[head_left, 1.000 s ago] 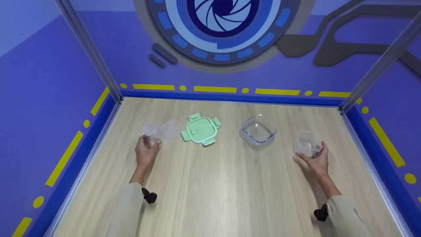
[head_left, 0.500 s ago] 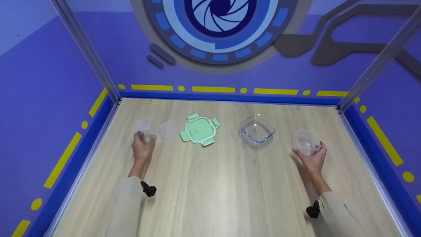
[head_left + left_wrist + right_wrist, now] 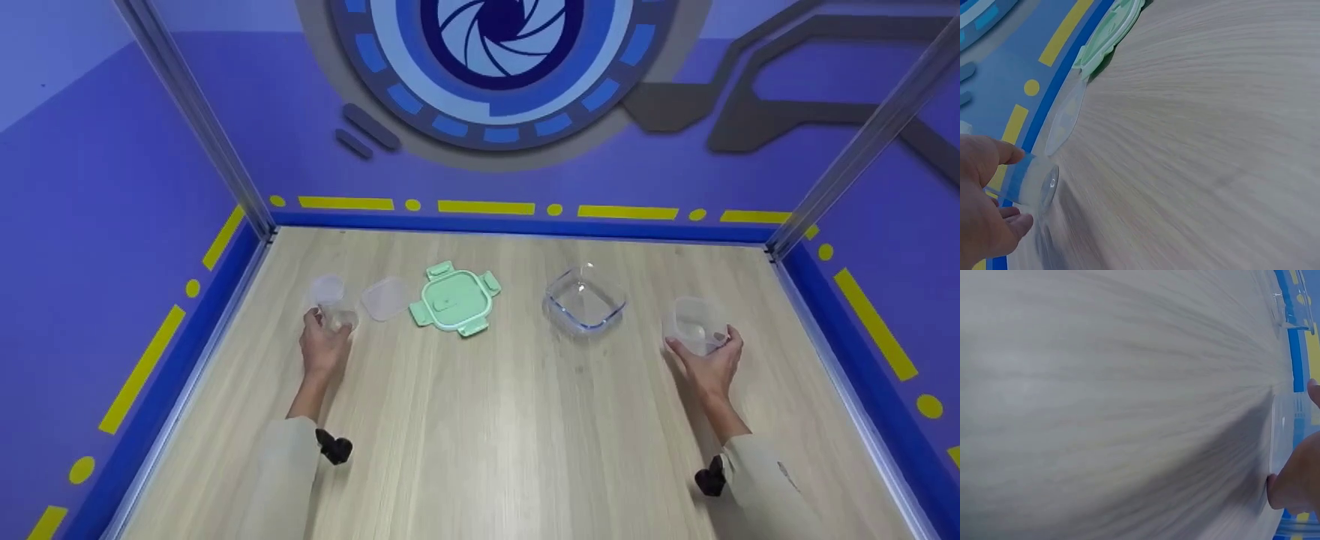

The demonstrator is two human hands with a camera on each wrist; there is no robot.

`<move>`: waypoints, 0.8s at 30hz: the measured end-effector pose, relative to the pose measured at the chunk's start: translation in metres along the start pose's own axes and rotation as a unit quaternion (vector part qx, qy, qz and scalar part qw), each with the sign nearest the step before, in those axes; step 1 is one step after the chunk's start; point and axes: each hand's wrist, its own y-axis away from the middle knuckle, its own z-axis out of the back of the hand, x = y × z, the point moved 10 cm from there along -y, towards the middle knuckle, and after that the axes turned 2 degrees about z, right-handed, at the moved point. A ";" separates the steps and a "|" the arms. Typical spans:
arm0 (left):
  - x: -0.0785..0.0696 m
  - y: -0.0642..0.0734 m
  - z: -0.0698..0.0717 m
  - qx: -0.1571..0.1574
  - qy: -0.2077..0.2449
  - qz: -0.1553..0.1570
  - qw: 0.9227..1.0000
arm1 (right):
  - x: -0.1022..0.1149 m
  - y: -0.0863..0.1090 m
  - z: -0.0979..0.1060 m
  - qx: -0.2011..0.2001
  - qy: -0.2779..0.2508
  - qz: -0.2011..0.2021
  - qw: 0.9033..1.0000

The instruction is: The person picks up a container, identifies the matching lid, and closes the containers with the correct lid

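My left hand (image 3: 322, 346) holds a small clear cup (image 3: 1033, 183) by its sides, thumb on one side and fingers on the other. In the left wrist view the cup's round glassy end faces right. Just beyond it in the head view lies a small frosted rounded piece (image 3: 328, 289); whether it is a lid or another cup, I cannot tell. At the right, my right hand (image 3: 712, 367) grips a frosted plastic container (image 3: 691, 319) by its near side, thumb at the left. Most of this container is out of the right wrist view.
A flat frosted square lid (image 3: 384, 298) lies right of the cup. Beside it is a green lid (image 3: 455, 300) with side clips. A clear glass bowl (image 3: 586, 300) stands right of centre. Blue walls with metal posts (image 3: 840, 157) enclose the wooden table (image 3: 480, 435).
My left hand has shifted a little left with the cup, and the small frosted piece beyond it also sits farther left. The right hand keeps its grip on the container, nearly unmoved.
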 end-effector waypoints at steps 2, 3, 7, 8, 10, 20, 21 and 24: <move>-0.003 0.007 -0.001 0.009 -0.012 -0.010 1.000 | -0.001 0.001 -0.001 -0.001 0.003 -0.005 1.000; -0.004 0.011 -0.002 0.012 -0.019 -0.019 1.000 | -0.002 0.001 0.000 -0.002 0.005 -0.006 1.000; -0.009 0.024 -0.006 0.031 -0.049 -0.043 0.997 | -0.002 0.000 0.002 -0.015 0.009 -0.006 1.000; -0.009 0.028 -0.007 0.036 -0.055 -0.044 0.997 | -0.003 0.000 0.003 -0.018 0.012 -0.008 1.000; -0.008 0.033 -0.009 0.048 -0.069 -0.036 0.996 | -0.004 0.000 0.005 -0.018 0.015 -0.012 1.000; 0.006 0.044 -0.014 0.091 -0.089 0.005 0.992 | 0.004 0.004 0.003 0.020 0.025 0.002 0.999; 0.007 0.045 -0.014 0.094 -0.090 0.007 0.991 | 0.007 0.005 0.003 0.026 0.023 0.008 0.999; 0.007 0.046 -0.015 0.098 -0.087 0.003 0.991 | 0.019 0.010 0.001 0.045 0.016 0.025 0.999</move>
